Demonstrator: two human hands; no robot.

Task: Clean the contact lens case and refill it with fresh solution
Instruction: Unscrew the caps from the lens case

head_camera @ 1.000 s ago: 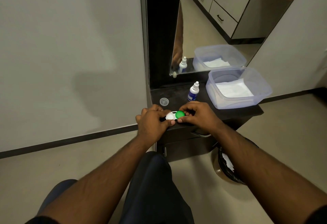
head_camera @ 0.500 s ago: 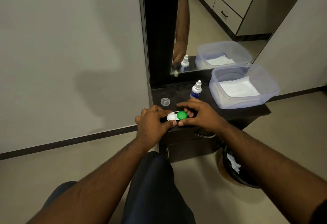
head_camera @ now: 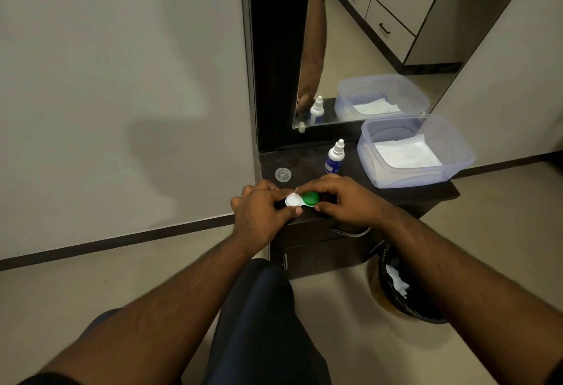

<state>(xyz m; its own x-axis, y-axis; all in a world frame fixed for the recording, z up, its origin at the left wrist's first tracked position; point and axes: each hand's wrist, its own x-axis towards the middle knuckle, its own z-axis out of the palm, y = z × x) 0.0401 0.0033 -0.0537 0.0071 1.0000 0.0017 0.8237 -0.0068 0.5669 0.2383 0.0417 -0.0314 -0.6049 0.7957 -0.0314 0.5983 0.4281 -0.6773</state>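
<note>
A small contact lens case [head_camera: 297, 200] with a white cap on its left well and a green cap [head_camera: 311, 198] on its right well is held over the front edge of a dark dresser top [head_camera: 304, 161]. My left hand [head_camera: 262, 211] pinches the white end. My right hand [head_camera: 347, 200] has its thumb and fingers around the green cap. A white-and-blue solution bottle [head_camera: 334, 157] stands upright just behind my right hand. A small clear round cap [head_camera: 283, 175] lies on the dresser top behind my left hand.
A clear plastic tub [head_camera: 451, 168] with white tissue inside sits at the right of the dresser top. A mirror [head_camera: 380, 34] stands behind it. A bin with a black liner [head_camera: 396, 296] is on the floor at the right. My knee is below the hands.
My hands and the case stay in the same place. The fingers of my right hand have shifted slightly around the green cap. The camera view has drifted a little.
</note>
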